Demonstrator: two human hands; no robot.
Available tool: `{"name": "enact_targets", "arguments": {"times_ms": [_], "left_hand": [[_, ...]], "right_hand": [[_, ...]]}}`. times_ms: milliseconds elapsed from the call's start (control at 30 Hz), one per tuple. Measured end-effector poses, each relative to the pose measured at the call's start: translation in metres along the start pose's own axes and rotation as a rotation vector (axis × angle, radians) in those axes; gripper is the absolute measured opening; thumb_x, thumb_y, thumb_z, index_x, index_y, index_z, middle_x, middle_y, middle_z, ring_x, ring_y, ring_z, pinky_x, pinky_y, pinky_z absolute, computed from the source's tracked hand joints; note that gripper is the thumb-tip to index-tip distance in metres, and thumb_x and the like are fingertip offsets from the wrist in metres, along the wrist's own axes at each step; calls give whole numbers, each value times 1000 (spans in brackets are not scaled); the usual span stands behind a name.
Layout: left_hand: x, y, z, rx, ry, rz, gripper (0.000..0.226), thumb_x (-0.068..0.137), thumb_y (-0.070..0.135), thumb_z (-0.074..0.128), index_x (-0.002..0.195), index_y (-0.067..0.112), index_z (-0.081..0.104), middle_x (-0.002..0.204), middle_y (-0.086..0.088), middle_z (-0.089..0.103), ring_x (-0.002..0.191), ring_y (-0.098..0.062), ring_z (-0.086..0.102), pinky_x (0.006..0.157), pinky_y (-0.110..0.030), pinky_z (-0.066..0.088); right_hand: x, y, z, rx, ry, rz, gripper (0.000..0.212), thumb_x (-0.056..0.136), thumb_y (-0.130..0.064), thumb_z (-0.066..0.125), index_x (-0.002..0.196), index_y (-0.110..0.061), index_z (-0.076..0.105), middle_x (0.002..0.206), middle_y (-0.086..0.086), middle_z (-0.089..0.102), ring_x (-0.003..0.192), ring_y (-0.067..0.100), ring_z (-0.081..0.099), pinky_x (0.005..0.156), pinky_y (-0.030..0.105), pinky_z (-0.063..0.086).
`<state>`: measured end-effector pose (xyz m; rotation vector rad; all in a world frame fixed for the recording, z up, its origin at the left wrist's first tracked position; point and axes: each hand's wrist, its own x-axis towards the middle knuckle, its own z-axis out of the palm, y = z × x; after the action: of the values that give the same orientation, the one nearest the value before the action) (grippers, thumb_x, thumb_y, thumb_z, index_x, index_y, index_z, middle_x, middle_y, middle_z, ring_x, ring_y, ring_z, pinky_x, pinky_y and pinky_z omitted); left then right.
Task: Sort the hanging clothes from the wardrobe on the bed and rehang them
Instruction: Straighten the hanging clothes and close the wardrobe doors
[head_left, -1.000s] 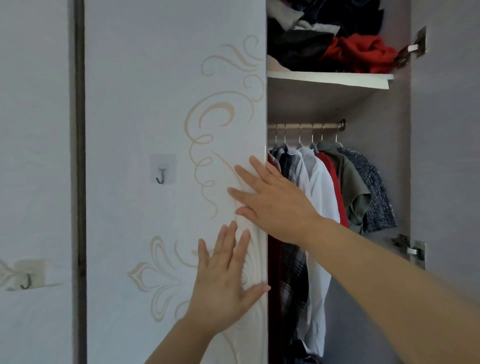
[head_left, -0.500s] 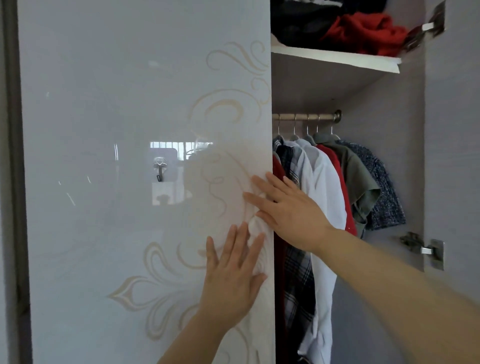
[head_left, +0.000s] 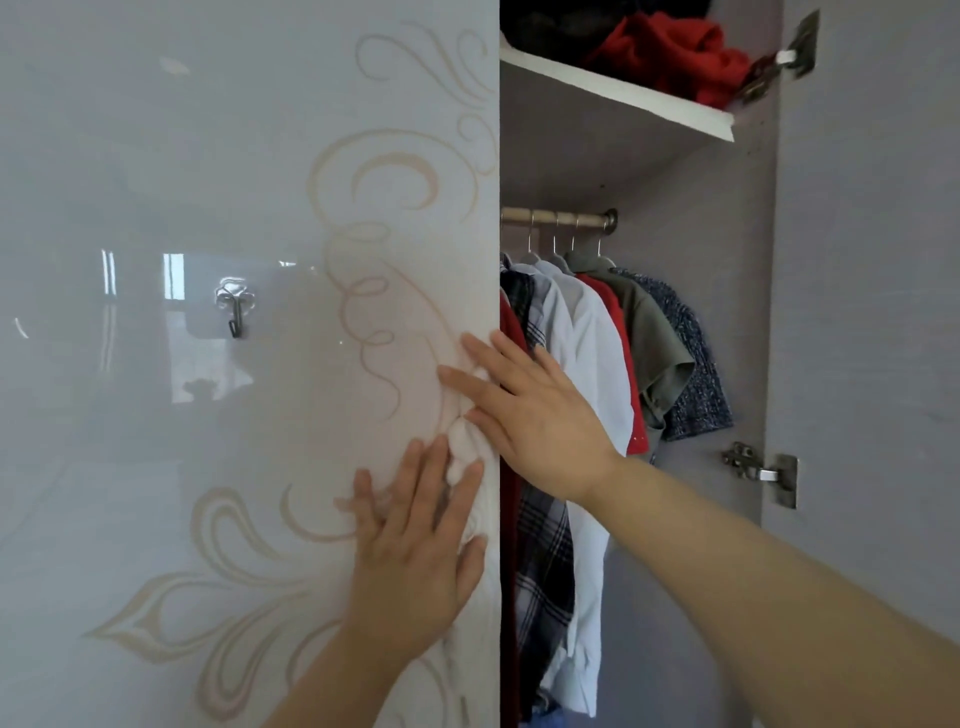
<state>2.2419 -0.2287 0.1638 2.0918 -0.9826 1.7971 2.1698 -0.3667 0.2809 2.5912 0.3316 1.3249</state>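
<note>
Both palms on the door

Left hand (head_left: 415, 551) and right hand (head_left: 530, 410) press door (head_left: 260, 208) flat, fingers straight; push evenly sideways, clear of the shirts (head_left: 587, 364).

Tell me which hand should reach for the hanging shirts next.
Probably the right hand: it lies flat over the edge of the door, next to the hanging shirts; the left hand lies flat on the door face, lower, short of the opening.

White door (head_left: 208, 156) with beige swirls; black-white plaid shirt (head_left: 543, 545).
</note>
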Motion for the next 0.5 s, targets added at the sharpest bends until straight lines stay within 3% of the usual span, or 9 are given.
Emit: {"name": "enact_targets", "arguments": {"times_ms": [100, 233, 500], "left_hand": [[9, 9, -9, -65, -9, -53, 56, 81, 37, 46, 134, 22, 40, 143, -17, 38, 135, -31, 27, 107, -62, 10], [28, 29, -23, -173, -19, -20, 51, 81, 33, 45, 131, 21, 45, 143, -15, 40, 134, -32, 28, 106, -62, 13], [69, 114, -31, -482, -30, 95, 50, 83, 35, 44, 129, 18, 52, 139, -11, 45, 132, -29, 37, 108, -55, 20]], "right_hand": [[-8, 1, -6, -8, -3, 55, 46, 97, -33, 42, 142, -26, 36, 149, 4, 33, 139, 25, 28, 113, 45, 22], [-38, 15, -21, -63, 66, 161, 45, 93, -26, 54, 136, -17, 46, 136, 11, 49, 123, 27, 47, 103, 39, 34], [-118, 58, -87, -197, 121, 376, 42, 88, -23, 57, 129, -15, 53, 124, 10, 56, 111, 30, 55, 93, 43, 45]]}}
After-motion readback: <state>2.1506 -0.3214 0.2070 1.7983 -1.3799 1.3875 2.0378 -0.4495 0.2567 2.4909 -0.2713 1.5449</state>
